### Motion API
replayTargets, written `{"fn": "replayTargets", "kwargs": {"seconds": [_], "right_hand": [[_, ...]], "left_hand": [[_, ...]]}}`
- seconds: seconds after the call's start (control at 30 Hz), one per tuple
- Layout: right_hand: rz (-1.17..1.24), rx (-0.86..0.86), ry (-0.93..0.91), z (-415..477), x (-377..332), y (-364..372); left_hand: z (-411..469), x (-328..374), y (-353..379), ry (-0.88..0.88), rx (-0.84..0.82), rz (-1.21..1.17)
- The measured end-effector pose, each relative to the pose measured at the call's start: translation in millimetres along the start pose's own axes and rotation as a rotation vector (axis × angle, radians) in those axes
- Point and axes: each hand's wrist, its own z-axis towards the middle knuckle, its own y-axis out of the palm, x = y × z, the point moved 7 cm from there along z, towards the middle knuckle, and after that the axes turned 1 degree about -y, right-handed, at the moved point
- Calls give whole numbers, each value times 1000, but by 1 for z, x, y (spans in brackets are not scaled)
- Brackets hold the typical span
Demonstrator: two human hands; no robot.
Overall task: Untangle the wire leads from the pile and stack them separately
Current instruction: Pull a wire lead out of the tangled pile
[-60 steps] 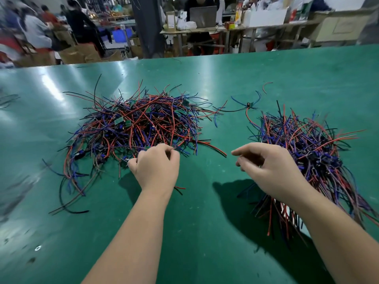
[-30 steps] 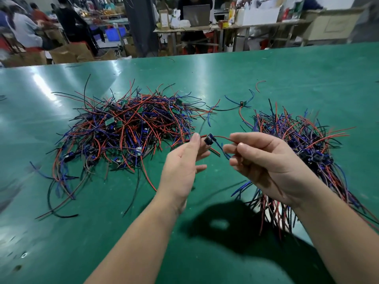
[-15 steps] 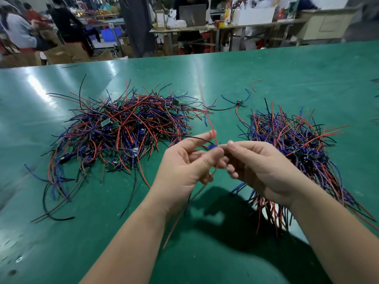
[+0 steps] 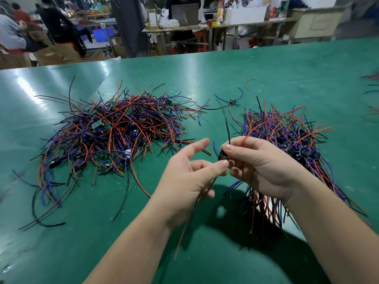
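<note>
Two heaps of wire leads sit on the worktop [image 4: 287,64]: one tangled pile [image 4: 114,132] at left and one stack [image 4: 287,136] at right, each with more leads than can be counted. One loose lead [image 4: 232,101] lies alone, far, between them, with one red wire scrap [image 4: 247,81] beyond. Two grips, left grip [image 4: 188,177] and right grip [image 4: 260,167], pinch one held lead [image 4: 222,156].
</note>
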Motion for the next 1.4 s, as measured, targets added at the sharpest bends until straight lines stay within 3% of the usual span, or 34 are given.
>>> {"fn": "replayTargets", "kwargs": {"seconds": [0.2, 0.33, 0.43, 0.53, 0.7, 0.8, 1.23, 1.4], "right_hand": [[-81, 60, -82, 4, -5, -10], [-322, 19, -142, 2, -7, -8], [-370, -5, -129, 1, -8, -6], [-202, 32, -115, 1, -13, -12], [186, 285, -115, 2, -30, -50], [252, 379, -155, 1, -39, -67], [285, 362, -197, 5, -38, -68], [511, 242, -325, 4, -50, -68]], "left_hand": [[-3, -17, 9, -210, -72, -118], [-2, -18, 0, -216, -27, 26], [-3, -18, 1, -218, -64, 67], [-3, -15, 4, -213, -122, 53], [-10, -15, 13, -239, -268, 149], [-14, -19, 17, -255, -317, 199], [-8, -18, 10, -218, -228, 158], [-1, -19, -2, -187, -94, 109]]}}
